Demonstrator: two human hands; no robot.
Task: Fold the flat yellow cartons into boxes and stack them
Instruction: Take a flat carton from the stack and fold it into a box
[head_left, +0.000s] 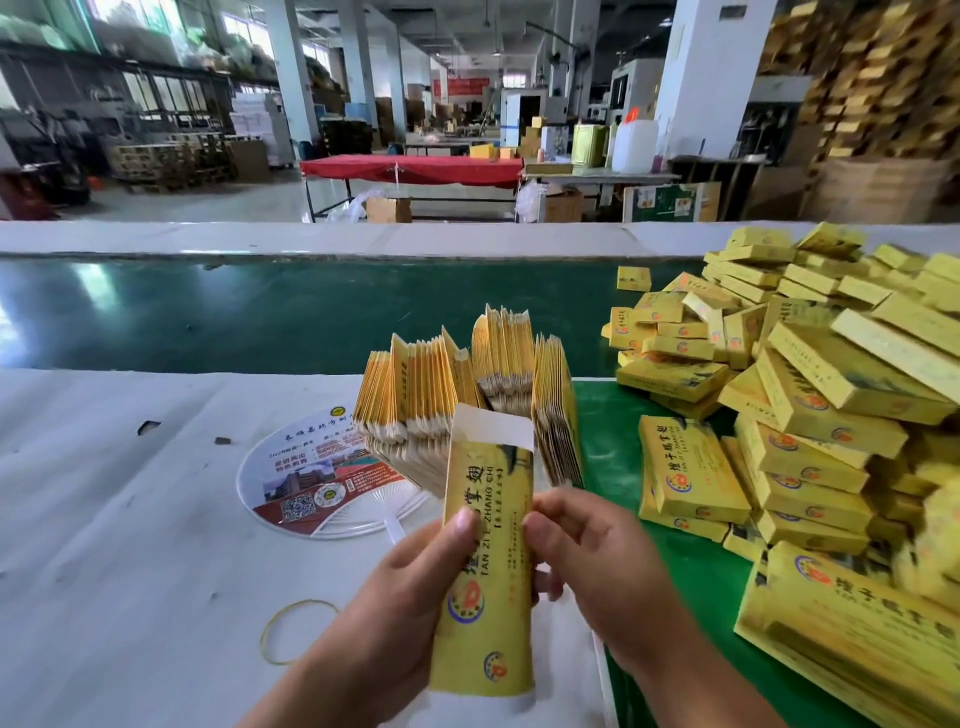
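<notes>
I hold one flat yellow carton (488, 561) upright in front of me, its white end flap pointing up. My left hand (400, 587) grips its left edge with the thumb on the printed face. My right hand (587, 561) grips its right edge, thumb on the front. Behind it a fanned bundle of flat cartons (467, 384) stands on the table. To the right lies a big loose heap of folded yellow boxes (810, 395).
A round printed hand fan (311, 483) lies on the white table cover (130, 493), with a yellow rubber band (291, 631) near my left wrist. A green conveyor belt (260, 312) runs across behind the table. More flat cartons (852, 639) lie at the lower right.
</notes>
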